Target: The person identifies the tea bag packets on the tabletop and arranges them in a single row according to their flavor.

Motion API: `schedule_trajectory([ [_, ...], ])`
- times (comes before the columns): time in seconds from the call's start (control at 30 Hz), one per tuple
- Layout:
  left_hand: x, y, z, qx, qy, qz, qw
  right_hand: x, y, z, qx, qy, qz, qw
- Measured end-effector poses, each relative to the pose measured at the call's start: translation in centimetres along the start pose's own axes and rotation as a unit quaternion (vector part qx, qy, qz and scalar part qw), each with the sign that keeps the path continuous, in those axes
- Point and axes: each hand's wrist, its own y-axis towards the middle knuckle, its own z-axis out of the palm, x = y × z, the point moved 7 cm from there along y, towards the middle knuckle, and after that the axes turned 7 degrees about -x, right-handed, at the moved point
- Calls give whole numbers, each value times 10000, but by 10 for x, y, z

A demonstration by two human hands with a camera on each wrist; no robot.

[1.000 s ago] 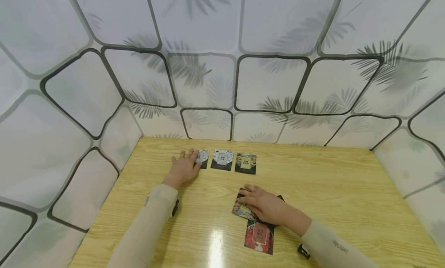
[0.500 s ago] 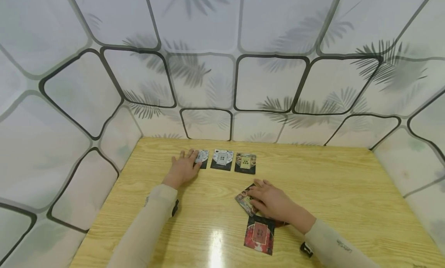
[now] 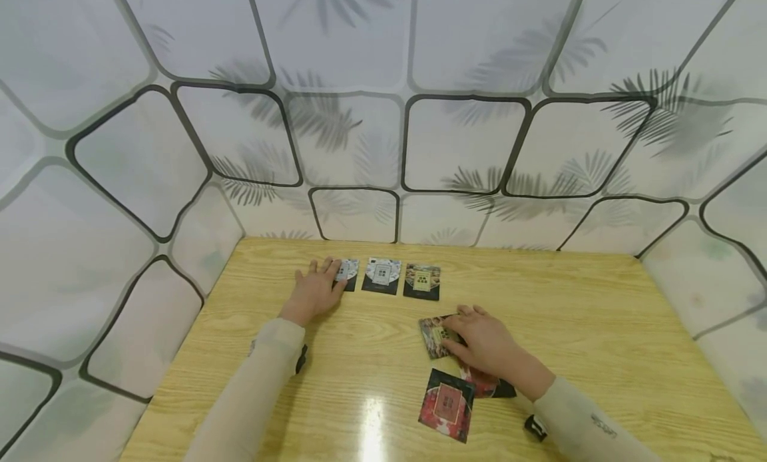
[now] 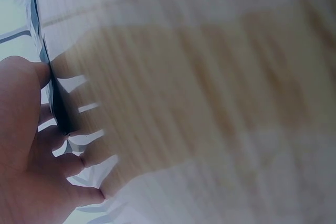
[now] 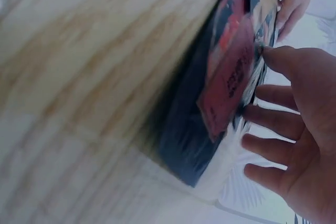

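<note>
My left hand point(image 3: 314, 290) lies spread on the table, its fingers resting over the left part of a silver-white and black square packet point(image 3: 349, 275). A similar silver-white packet point(image 3: 381, 275) and a gold-and-black packet point(image 3: 422, 281) continue that row to the right. Nearer the middle, my right hand point(image 3: 484, 342) touches a multicoloured packet with a yellow label point(image 3: 433, 337), its fingers covering the right side. Under the palm, a red-and-black packet point(image 5: 228, 82) lies partly hidden. Another red-and-black packet point(image 3: 446, 405) lies in front, fully visible and slightly turned.
The light wood table point(image 3: 587, 329) meets a pale patterned fabric wall point(image 3: 467, 149) at the back and sides. Black wrist devices, such as the right one point(image 3: 535, 427), show under both sleeves.
My right hand has slid right, drawing the multicoloured packet along and turning it. More of the red-and-black packet beneath it now shows. The left hand stays put.
</note>
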Motion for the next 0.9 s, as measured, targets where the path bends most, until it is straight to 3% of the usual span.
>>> schedule_trajectory([
  [0.17,0,0,1,6,-3,-7,10000,0,2,1,135,173,-90,9997],
  [0.33,0,0,1,19,-14,-15,10000,8,3,7,780,949,-484,9912],
  [0.47,0,1,2,37,4,4,10000,11,2,11,1058,1195,-485,9860],
  [0.73,-2,0,0,18,-13,15,10000,2,3,4,521,574,-202,9968],
  [0.9,-1,-1,-1,62,-49,16,10000,-6,1,0,427,216,35,9988],
])
